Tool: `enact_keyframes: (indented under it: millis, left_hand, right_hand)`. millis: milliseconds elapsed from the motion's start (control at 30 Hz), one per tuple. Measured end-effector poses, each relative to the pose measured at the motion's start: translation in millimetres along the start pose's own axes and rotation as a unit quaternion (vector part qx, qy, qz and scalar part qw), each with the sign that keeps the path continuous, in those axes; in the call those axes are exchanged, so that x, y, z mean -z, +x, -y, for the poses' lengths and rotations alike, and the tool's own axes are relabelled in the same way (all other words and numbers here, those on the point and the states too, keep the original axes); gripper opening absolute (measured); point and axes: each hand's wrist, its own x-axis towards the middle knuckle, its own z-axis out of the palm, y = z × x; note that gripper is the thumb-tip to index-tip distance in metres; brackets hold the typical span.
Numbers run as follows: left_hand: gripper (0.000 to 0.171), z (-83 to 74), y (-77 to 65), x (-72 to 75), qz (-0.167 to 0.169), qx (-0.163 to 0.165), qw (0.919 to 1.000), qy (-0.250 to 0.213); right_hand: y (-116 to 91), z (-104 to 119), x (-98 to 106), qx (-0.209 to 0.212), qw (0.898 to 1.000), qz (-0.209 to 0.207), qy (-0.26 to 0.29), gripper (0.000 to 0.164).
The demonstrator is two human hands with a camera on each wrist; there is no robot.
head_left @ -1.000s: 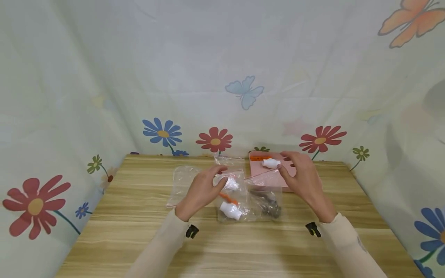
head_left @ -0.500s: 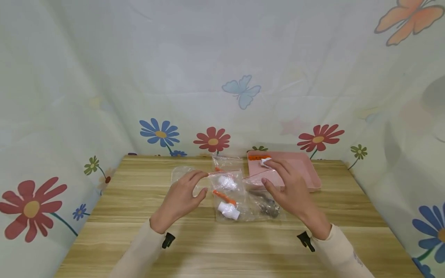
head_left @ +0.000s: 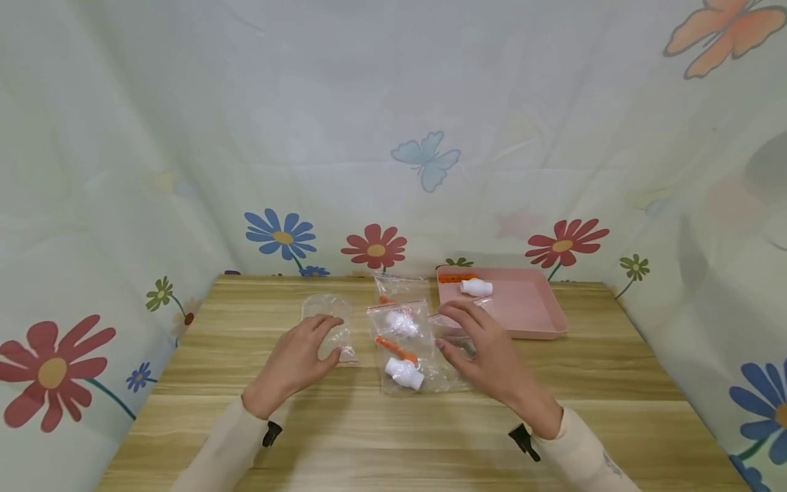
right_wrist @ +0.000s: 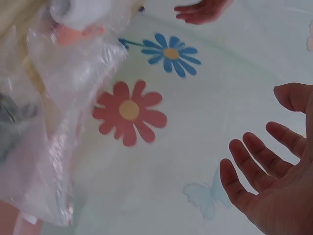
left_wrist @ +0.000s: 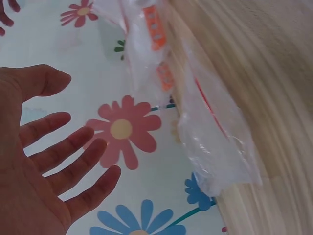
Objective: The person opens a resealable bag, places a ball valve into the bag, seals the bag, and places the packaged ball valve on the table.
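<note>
My left hand (head_left: 295, 361) hovers with relaxed, spread fingers over an empty clear zip bag (head_left: 338, 321) on the table; nothing is in its grasp. My right hand (head_left: 492, 355) is likewise relaxed, held above a zip bag with dark contents (right_wrist: 14, 122), which it mostly covers in the head view. Between the hands lies a clear zip bag (head_left: 433, 379) holding an orange strip (head_left: 396, 349) and a white tube-like piece with a bulging middle (head_left: 404, 374). Partly beneath it is another zip bag (head_left: 402, 287), with orange showing inside.
At the back right of the wooden table (head_left: 369, 444) stands a shallow pink tray (head_left: 529, 307). In its left end sit a white bulging piece (head_left: 476, 288) and an orange strip (head_left: 456, 278). A flower-printed curtain (head_left: 344, 123) closes in the back and sides.
Both hands have drawn back towards the body; the left has also moved left, off the middle bags, and the right has moved left, away from the tray. The bags and pieces stay put.
</note>
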Motion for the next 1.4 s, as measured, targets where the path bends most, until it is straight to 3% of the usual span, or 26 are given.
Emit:
enact_keyframes:
  millis: [267, 567, 800, 1067, 1400]
  left_hand:
    - [0.046, 13.7, -6.1, -14.6, 0.042, 0.007, 0.9984, 0.037]
    - [0.048, 30.1, -10.4, -36.4, 0.095, 0.027, 0.9933, 0.061]
    - [0.045, 37.2, -11.1, -46.6, 0.108, 0.038, 0.9917, 0.06]
    - [0.018, 39.2, -9.5, -53.2, 0.095, 0.027, 0.9937, 0.053]
    - [0.01, 33.5, -6.8, -43.6, 0.046, 0.021, 0.9983, 0.028]
  right_hand:
    - [-11, 7, -34, 0.019, 0.999, 0.035, -0.011, 0.048]
    - [-16, 12, -56, 0.01, 0.998, 0.067, -0.019, 0.044]
    - [-19, 15, -65, 0.005, 0.997, 0.082, -0.011, 0.045]
    - [-18, 18, -65, 0.004, 0.996, 0.087, -0.012, 0.045]
    - [-15, 16, -63, 0.0, 0.996, 0.084, 0.005, 0.041]
